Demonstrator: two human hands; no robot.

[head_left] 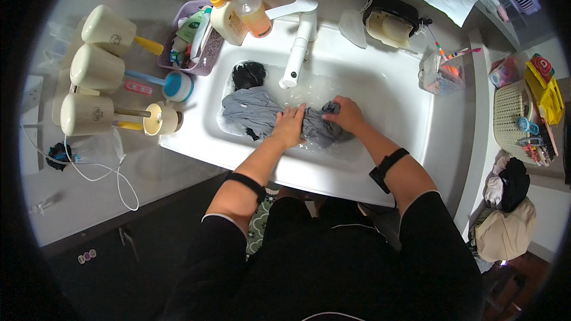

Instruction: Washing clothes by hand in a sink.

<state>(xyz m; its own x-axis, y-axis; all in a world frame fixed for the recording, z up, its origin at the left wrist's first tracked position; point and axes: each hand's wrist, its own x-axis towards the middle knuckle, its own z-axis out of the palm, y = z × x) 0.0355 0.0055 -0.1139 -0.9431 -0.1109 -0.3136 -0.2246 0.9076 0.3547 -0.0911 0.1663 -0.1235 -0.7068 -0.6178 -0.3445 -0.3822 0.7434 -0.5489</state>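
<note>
A wet grey garment [253, 107] lies bunched across the white sink [386, 169] in shallow, sudsy water. My left hand [289, 126] rests flat on the middle of it, fingers stretched out over the cloth. To the right, my right hand [349, 114] is closed on a bunched fold of the same garment, thumb and fingers pinching it. A black cloth [248, 75] sits in the water at the sink's far left, beside the grey one. The white faucet [292, 71] reaches over the basin just beyond my hands.
Behind the sink stand a pump bottle [229, 21], an orange liquid bottle [253, 15] and a purple basket [208, 56] of tubes. Cream wall-mounted cups [98, 68] line the left. A black-framed soap holder [389, 18] and clear container [443, 74] are at right, with clothes [505, 229] farther off.
</note>
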